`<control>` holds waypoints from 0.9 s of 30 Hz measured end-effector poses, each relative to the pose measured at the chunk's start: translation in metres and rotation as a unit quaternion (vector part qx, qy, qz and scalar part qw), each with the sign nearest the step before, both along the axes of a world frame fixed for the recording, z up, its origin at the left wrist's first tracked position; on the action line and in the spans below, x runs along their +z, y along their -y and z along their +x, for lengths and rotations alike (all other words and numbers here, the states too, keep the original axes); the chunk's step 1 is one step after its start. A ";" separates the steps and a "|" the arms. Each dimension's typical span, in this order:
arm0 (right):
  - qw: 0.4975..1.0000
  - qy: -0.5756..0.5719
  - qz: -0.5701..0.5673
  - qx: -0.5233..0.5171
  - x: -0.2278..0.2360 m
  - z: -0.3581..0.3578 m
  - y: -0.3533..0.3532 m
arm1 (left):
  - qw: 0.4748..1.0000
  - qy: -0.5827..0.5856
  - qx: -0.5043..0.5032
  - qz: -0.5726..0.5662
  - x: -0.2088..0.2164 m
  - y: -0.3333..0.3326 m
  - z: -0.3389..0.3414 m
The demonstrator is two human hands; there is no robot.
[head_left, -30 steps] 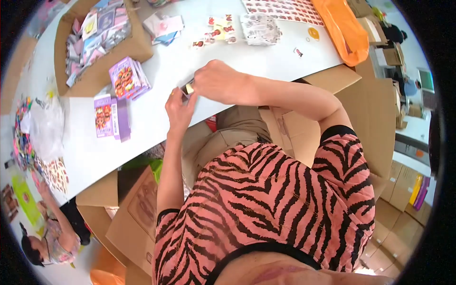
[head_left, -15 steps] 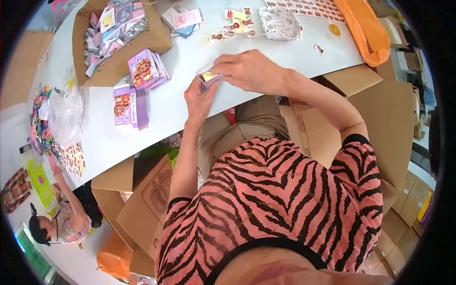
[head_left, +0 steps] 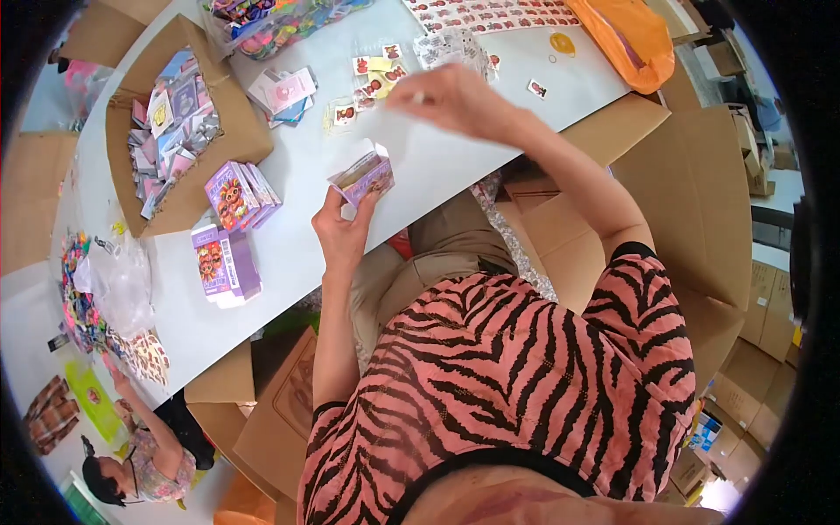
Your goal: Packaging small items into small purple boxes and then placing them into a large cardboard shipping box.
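My left hand point(head_left: 339, 234) grips a small purple printed carton point(head_left: 371, 182) by its lower part, just over the table's near edge. The carton's top is open and its white flap stands up; what lies inside is not clear. My right hand point(head_left: 464, 103) hovers to the right of the carton, close to a group of small picture stickers point(head_left: 346, 114) and yellow slips point(head_left: 380, 64). Its fingers are smeared by motion, so anything between them cannot be made out. To the left lie a stack of purple cartons point(head_left: 234, 194) and another purple carton point(head_left: 215, 266).
A cardboard box point(head_left: 238, 114) full of small packs stands at the left, beside loose cards point(head_left: 287, 91). Farther back are a clear tub point(head_left: 289, 26), clear packets point(head_left: 448, 50), a sticker sheet point(head_left: 499, 14) and an orange bag point(head_left: 626, 44). Another person point(head_left: 149, 455) works at lower left.
My right hand has left the carton and moved up and right toward the stickers. The carton, still in my left hand, now shows its open top. The whole view has shifted.
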State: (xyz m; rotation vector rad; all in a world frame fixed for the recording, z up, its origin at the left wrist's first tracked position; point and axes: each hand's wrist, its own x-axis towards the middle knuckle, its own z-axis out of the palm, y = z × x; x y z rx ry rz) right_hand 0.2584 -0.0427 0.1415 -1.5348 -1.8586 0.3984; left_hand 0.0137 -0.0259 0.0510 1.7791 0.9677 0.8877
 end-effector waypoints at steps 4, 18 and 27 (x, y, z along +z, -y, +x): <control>0.968 0.216 0.020 -0.123 -0.050 0.086 -0.027 | 1.000 -0.001 -0.010 -0.023 0.008 0.002 0.003; 0.890 0.418 -0.110 -0.147 -0.100 0.129 -0.057 | 1.000 0.014 -0.009 -0.021 0.011 0.002 0.002; 0.967 0.195 0.009 -0.164 -0.067 0.126 -0.047 | 1.000 0.008 -0.003 -0.016 0.012 0.004 0.003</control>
